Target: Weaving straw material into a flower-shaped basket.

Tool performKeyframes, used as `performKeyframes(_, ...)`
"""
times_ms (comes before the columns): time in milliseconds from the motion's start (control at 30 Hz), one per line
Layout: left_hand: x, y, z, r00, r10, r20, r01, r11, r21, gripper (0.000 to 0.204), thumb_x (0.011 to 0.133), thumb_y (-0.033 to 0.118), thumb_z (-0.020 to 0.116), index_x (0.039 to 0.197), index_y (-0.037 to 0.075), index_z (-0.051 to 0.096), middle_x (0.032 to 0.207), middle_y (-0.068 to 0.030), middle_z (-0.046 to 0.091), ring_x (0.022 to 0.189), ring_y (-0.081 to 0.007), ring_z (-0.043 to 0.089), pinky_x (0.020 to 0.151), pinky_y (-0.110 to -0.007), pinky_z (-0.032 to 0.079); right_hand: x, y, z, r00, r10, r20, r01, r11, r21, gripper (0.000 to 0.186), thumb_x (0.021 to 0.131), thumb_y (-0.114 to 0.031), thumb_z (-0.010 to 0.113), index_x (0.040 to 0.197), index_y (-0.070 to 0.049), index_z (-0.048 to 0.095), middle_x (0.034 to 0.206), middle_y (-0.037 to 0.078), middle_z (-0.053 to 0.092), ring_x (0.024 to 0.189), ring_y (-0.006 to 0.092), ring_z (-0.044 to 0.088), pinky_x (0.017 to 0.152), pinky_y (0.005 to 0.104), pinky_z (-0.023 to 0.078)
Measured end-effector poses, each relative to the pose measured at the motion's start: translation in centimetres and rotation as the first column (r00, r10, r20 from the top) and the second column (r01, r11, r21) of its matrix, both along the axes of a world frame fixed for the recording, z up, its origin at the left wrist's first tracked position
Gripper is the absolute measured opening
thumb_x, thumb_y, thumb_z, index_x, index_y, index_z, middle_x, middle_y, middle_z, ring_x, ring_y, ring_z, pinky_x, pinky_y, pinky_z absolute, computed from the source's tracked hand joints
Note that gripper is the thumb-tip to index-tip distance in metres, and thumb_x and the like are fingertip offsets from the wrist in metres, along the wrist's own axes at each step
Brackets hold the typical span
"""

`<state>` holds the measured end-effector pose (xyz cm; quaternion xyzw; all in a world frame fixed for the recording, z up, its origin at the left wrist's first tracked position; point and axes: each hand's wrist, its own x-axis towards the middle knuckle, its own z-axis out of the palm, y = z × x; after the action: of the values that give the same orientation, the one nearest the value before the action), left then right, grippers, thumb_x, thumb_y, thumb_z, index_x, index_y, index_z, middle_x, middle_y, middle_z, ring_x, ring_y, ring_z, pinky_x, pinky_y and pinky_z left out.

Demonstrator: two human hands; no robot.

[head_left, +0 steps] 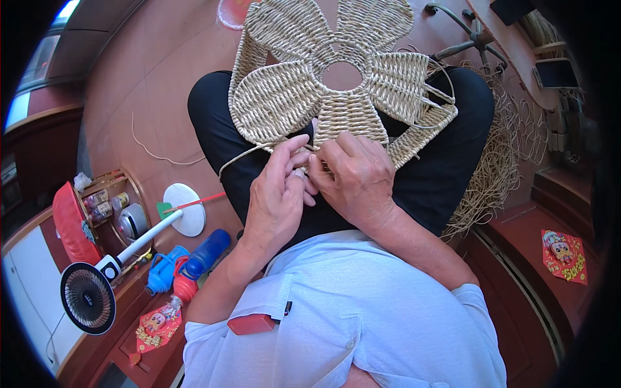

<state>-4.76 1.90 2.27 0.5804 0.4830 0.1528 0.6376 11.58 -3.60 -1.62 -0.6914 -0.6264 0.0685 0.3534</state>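
Note:
Across my lap rests a woven straw basket (278,97) with a flower-shaped face, its wide petals set around a round hole. My left hand (281,181) is at the near rim, fingers bent in toward my right hand; what they grip is hidden. Beside it, my right hand (356,174) is closed at the rim, thumb and forefinger pinching at a straw cord. That straw cord (242,156) trails off to the left over my dark trousers. Another loose strand (445,74) loops out from the right petal.
Loose straw cords (488,181) lie heaped on the floor to my right, near a wheeled chair base (475,42). At left stand a white fan (88,297), a blue bottle (208,253) and a shelf basket (123,194) of jars. A pink dish (231,13) lies at the far edge.

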Motion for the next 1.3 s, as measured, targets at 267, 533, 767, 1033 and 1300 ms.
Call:
performKeyframes(267, 0.9, 2.0, 0.4, 0.983, 0.073, 0.169, -0.009, 0.936, -0.351, 0.064, 0.103, 0.0, 0.046, 0.166, -0.002, 0.038, 0.135, -0.0177, 0.061, 0.072, -0.0133, 0.066, 0.055, -0.024, 0.055, 1.2, -1.5, 1.4, 0.995, 0.034, -0.099, -0.036, 0.999, -0.026, 0.018, 0.092, -0.009, 0.083, 0.107, -0.008, 0.072, 0.095, 0.01, 0.063, 0.08, 0.0305, 0.067, 0.072, 0.0438, 0.053)
performKeyframes(533, 0.8, 2.1, 0.3, 0.951, 0.18, 0.252, -0.054, 0.898, -0.438, 0.058, 0.108, 0.012, 0.049, 0.164, 0.0, 0.042, 0.122, -0.0076, 0.06, 0.058, -0.0065, 0.055, 0.045, -0.021, 0.04, 2.8, -1.0, 2.5, 0.941, 0.137, -0.309, -0.212, 0.951, -0.225, 0.024, 0.096, -0.002, 0.075, 0.119, -0.008, 0.071, 0.104, 0.014, 0.062, 0.09, 0.0368, 0.069, 0.078, 0.049, 0.057)
performKeyframes(767, 0.8, 1.8, -0.5, 0.938, 0.233, 0.258, -0.103, 0.896, -0.433, 0.055, 0.107, 0.011, 0.048, 0.161, -0.001, 0.047, 0.117, -0.0033, 0.063, 0.055, -0.0042, 0.041, 0.045, -0.02, 0.029, 3.6, 0.1, 3.8, 0.942, 0.23, -0.246, -0.303, 0.897, -0.321, 0.018, 0.099, -0.005, 0.075, 0.117, -0.007, 0.07, 0.106, 0.016, 0.061, 0.093, 0.0393, 0.07, 0.079, 0.0496, 0.058)
performKeyframes(1033, 0.6, 1.9, -0.9, 0.938, 0.218, 0.271, -0.081, 0.895, -0.439, 0.053, 0.106, 0.009, 0.048, 0.158, -0.001, 0.049, 0.116, -0.0016, 0.064, 0.055, -0.0038, 0.041, 0.045, -0.021, 0.029, 4.2, 1.5, 4.4, 0.951, 0.281, -0.127, -0.307, 0.814, -0.494, 0.018, 0.1, -0.016, 0.078, 0.109, -0.005, 0.067, 0.108, 0.016, 0.063, 0.091, 0.0398, 0.07, 0.08, 0.0492, 0.056)
performKeyframes(1300, 0.8, 2.1, -0.5, 0.961, 0.095, 0.26, -0.008, 0.949, -0.315, 0.054, 0.102, 0.0, 0.044, 0.156, -0.002, 0.048, 0.1, -0.0081, 0.067, 0.054, -0.0072, 0.051, 0.045, -0.023, 0.039, 2.1, 0.6, 4.0, 0.865, 0.398, 0.306, -0.325, 0.908, -0.263, 0.021, 0.091, -0.013, 0.072, 0.11, -0.005, 0.065, 0.099, 0.011, 0.06, 0.091, 0.0277, 0.07, 0.079, 0.0407, 0.056)
